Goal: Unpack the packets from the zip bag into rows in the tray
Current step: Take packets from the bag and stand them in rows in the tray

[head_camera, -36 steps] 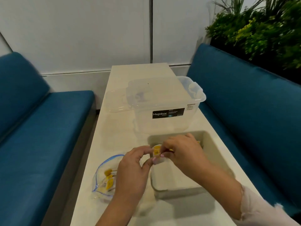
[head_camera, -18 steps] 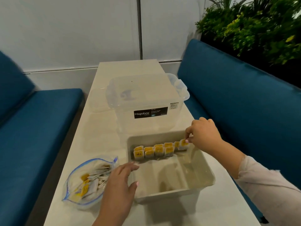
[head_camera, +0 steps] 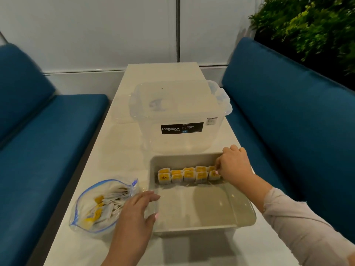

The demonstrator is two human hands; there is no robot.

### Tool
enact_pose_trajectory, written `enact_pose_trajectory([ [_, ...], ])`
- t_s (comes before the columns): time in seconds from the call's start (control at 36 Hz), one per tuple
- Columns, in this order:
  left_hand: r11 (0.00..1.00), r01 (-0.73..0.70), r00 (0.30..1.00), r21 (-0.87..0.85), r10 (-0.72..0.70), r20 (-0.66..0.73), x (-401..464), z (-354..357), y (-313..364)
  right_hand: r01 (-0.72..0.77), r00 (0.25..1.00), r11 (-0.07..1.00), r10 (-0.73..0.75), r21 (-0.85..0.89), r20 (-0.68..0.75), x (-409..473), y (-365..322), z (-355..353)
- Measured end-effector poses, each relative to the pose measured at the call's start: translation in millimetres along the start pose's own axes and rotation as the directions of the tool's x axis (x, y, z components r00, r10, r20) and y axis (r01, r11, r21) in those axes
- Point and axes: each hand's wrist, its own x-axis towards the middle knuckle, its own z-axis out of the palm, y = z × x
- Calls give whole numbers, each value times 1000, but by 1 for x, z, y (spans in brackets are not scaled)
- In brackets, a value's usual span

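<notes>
Little has moved: right hand [head_camera: 233,166] still pinches a packet [head_camera: 213,174] into the tray [head_camera: 201,221]; left hand [head_camera: 137,212], open beside it, reaches the bag [head_camera: 99,205] next.

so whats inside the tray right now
Tea packets stand in two rows along the far wall of the tray. The right hand pinches the packet at the right end and hides the rest of that end. The near floor shows nothing else.

Left hand [head_camera: 137,209] spread flat, fingers [head_camera: 151,197] straight, thumb apart. Right hand [head_camera: 233,166] reached forward, fingers curled in a pinch, sleeve at forearm.
</notes>
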Motion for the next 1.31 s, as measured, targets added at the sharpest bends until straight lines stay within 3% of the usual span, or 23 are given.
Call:
enact_pose_trajectory([
  [0.42, 999, -36, 998, -20, 35, -43, 0, -5, -1, -12, 999, 1000, 13, 1, -34, -1, 1, 0],
  [0.61, 994, -35, 948, -105, 0, -318, 1, -36, -24, -22, 992, 991, 39, 136, -123, -5, -19, -27],
  [0.78, 991, 132, 862, -22, -126, -491, 1, -71, -67, 103, 987, 944, -58, 314, -149, -10, -74, -56],
  [0.97, 948, 312, 914, -56, -316, -256, -5, -82, -95, 345, 938, 833, -292, 432, -185, -21, -160, -67],
  [1.14, 945, 318, 930, -80, -327, -166, -11, -78, -101, 519, 854, 802, -506, 295, -125, -23, -225, -57],
  [1.31, 954, 290, 946, -70, -297, -133, -13, -77, -107, 709, 705, 704, -709, 46, -12, -25, -261, -49],
])
